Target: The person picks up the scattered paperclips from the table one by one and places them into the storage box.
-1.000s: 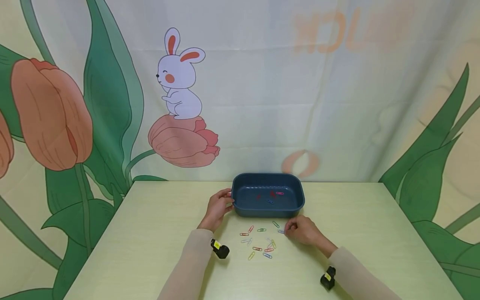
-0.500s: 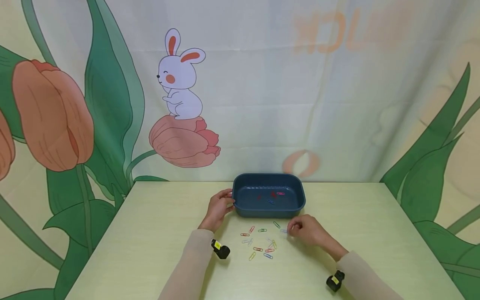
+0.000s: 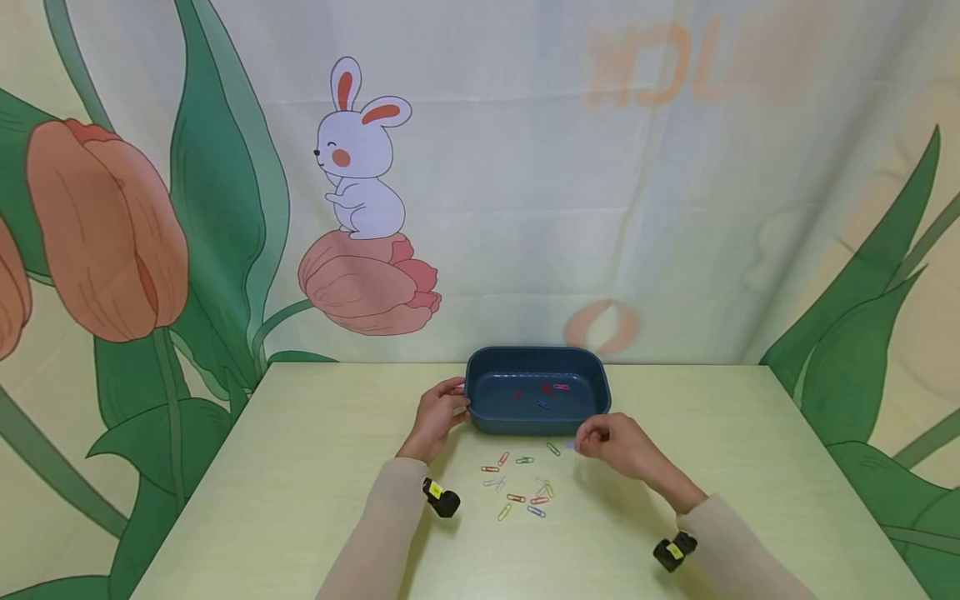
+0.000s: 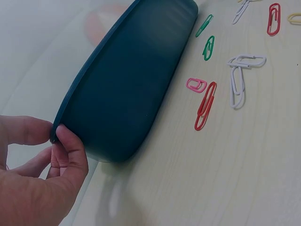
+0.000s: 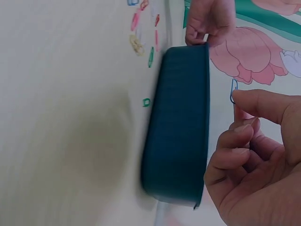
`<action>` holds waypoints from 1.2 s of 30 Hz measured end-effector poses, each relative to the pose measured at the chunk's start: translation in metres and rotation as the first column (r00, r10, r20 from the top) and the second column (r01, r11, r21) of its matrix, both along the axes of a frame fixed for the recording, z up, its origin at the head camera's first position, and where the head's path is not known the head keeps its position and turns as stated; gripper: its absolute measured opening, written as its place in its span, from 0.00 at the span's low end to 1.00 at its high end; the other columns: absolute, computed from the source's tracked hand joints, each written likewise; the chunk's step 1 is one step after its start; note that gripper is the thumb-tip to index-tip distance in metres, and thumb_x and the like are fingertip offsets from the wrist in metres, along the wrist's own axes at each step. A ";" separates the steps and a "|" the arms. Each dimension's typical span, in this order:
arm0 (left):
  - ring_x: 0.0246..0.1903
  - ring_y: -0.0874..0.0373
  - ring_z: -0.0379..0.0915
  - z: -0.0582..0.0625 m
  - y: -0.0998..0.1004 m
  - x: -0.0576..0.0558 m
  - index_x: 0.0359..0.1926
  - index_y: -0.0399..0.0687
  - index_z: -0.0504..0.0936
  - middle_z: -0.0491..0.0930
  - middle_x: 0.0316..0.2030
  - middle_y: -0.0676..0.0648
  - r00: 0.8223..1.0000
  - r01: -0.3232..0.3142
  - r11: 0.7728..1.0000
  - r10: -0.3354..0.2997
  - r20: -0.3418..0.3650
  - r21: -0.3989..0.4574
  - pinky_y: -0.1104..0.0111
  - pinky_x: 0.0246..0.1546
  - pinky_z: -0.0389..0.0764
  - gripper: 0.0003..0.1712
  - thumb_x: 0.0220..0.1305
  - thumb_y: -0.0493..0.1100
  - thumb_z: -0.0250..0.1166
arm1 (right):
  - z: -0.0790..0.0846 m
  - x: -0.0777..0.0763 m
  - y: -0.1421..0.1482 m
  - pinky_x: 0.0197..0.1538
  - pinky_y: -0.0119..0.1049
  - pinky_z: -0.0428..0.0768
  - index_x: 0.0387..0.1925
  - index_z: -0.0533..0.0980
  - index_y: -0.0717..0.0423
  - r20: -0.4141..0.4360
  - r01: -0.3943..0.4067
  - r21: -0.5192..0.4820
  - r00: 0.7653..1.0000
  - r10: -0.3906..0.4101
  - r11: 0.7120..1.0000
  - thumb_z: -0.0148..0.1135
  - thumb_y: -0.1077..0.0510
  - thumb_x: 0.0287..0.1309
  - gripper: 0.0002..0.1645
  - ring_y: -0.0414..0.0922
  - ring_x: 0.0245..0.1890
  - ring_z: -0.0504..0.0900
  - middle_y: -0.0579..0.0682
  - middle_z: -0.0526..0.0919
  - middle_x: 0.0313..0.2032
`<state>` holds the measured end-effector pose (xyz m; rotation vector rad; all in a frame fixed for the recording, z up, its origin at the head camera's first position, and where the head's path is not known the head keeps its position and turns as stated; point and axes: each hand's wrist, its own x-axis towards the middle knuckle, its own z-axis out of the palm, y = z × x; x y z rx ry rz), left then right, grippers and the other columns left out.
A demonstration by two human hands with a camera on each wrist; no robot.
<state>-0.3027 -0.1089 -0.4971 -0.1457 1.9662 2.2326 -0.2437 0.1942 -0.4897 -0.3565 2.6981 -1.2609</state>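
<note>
At its left end, the dark blue plastic bin (image 3: 525,427) is held by my left hand (image 3: 437,419); in the left wrist view, thumb and fingers pinch the bin's rim (image 4: 75,92). My right hand (image 3: 618,442) is raised off the table near the bin's front right corner. Between its thumb and index finger it pinches a blue paper clip (image 5: 233,86), its other fingers curled in. Inside the bin lie a pink paper clip (image 3: 561,387), a blue paper clip (image 3: 542,404) and some red ones. In front of it, several coloured paper clips are scattered, including a red one (image 3: 516,498) and a green one (image 3: 553,449).
The pale wood-look table (image 3: 337,408) ends at a fabric backdrop (image 3: 510,208) printed with a rabbit and tulips. The bin stands near the table's back edge. White paper clips (image 4: 237,87) overlap one another among the scattered ones.
My right hand has lifted the blue paper clip off the table and moved slightly toward the bin's front right corner. My left hand stays on the bin's rim.
</note>
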 end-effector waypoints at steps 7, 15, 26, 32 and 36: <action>0.40 0.54 0.72 0.000 0.000 -0.001 0.68 0.33 0.66 0.66 0.59 0.30 1.000 0.002 1.000 -0.002 0.002 -0.003 0.56 0.50 0.78 0.30 0.65 0.29 0.54 | 0.013 -0.007 -0.001 0.31 0.34 0.71 0.30 0.81 0.51 -0.003 0.002 -0.012 1.000 -0.002 1.000 0.64 0.61 0.60 0.04 0.42 0.26 0.71 0.45 0.75 0.24; 0.36 0.57 0.71 -0.002 -0.001 -0.003 0.68 0.33 0.67 0.66 0.58 0.30 1.000 0.006 1.000 -0.006 0.003 0.005 0.57 0.49 0.78 0.30 0.64 0.28 0.55 | 0.032 -0.020 -0.004 0.31 0.36 0.70 0.31 0.82 0.51 0.017 0.038 -0.053 0.999 -0.037 0.998 0.65 0.57 0.61 0.03 0.44 0.27 0.70 0.45 0.74 0.23; 0.39 0.54 0.72 0.000 -0.001 -0.002 0.68 0.33 0.66 0.66 0.58 0.31 1.000 0.008 1.000 -0.008 0.002 0.006 0.61 0.45 0.79 0.30 0.64 0.28 0.55 | 0.039 -0.047 -0.009 0.33 0.38 0.70 0.36 0.82 0.50 0.033 0.092 -0.077 0.995 -0.090 0.993 0.65 0.53 0.62 0.05 0.48 0.29 0.72 0.47 0.78 0.26; 0.38 0.55 0.72 0.001 -0.001 0.000 0.68 0.33 0.66 0.66 0.58 0.31 1.000 0.010 1.000 -0.010 -0.002 0.008 0.61 0.46 0.79 0.30 0.64 0.29 0.55 | 0.037 -0.063 -0.011 0.37 0.37 0.73 0.37 0.82 0.49 0.041 0.120 -0.069 0.992 -0.117 0.990 0.63 0.53 0.64 0.06 0.51 0.34 0.76 0.52 0.81 0.33; 0.37 0.56 0.72 -0.005 -0.002 -0.005 0.68 0.33 0.66 0.66 0.58 0.31 1.000 0.014 1.000 -0.014 -0.004 0.003 0.61 0.46 0.79 0.30 0.64 0.28 0.55 | 0.034 -0.071 -0.013 0.39 0.37 0.74 0.36 0.82 0.50 0.045 0.130 -0.072 0.991 -0.127 0.989 0.63 0.53 0.63 0.06 0.47 0.33 0.75 0.51 0.82 0.33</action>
